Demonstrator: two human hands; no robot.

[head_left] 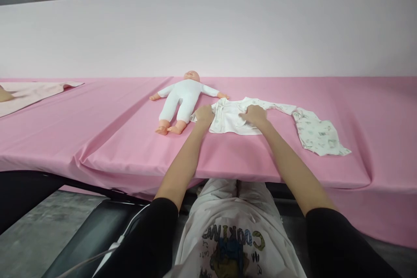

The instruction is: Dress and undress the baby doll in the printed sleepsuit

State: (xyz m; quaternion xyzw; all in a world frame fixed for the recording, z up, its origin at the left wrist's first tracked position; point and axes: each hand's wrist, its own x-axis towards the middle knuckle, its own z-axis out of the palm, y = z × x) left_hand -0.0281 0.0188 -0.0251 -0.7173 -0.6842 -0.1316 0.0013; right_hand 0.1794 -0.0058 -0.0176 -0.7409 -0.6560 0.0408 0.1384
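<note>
A small white baby shirt [230, 118] with a faint print on its sleeves lies spread on the pink cloth, right of a baby doll. My left hand [204, 115] is on the shirt's left side, over the sleeve, its fingers bent and partly hidden. Over the right part of the body rests my right hand [254, 115], with thumb and fingers near the fabric; whether they grip it is unclear. The doll [183, 95], in a white suit, lies on its back with its arms spread. A folded printed garment [316, 132] lies at the right, touching the shirt's right sleeve end.
Pink cloth [114, 117] covers the table, with folds near its front edge. A light pink mat [35, 93] lies at the far left. Behind the table stands a white partition [208, 34]. A black chair [87, 234] with a white cable is below at the left.
</note>
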